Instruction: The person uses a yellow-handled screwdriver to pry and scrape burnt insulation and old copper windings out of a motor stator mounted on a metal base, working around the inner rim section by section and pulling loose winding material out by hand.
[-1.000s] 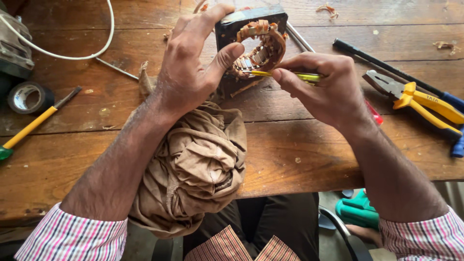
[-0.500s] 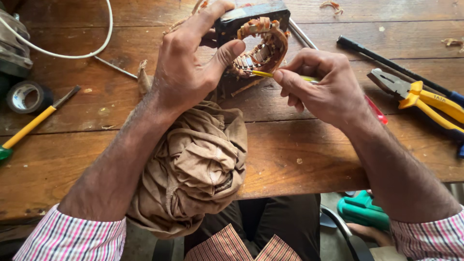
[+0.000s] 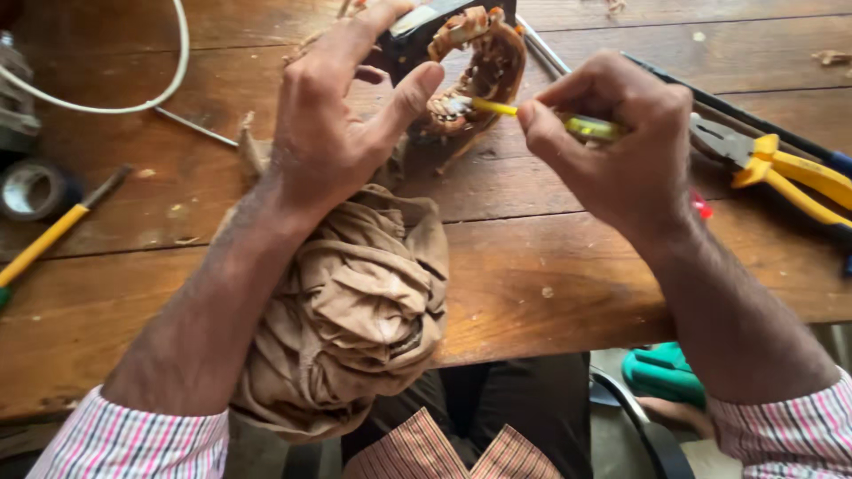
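Left hand: the left hand (image 3: 342,133) gripped the motor coil (image 3: 475,66) at the table's (image 3: 550,257) far side.
Right hand: the right hand (image 3: 621,146) pinched a yellow stick (image 3: 532,115), its tip in the coil.
Cloth: a brown cloth (image 3: 355,310) lay under the left wrist.

Wooden table (image 3: 550,257) carries brown cloth (image 3: 355,310), pliers (image 3: 781,168), tape roll (image 3: 31,188).

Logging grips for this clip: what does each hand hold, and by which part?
Left hand grips the wound motor coil by its near rim, thumb against it. Right hand pinches a thin yellow tool along its rear shaft.
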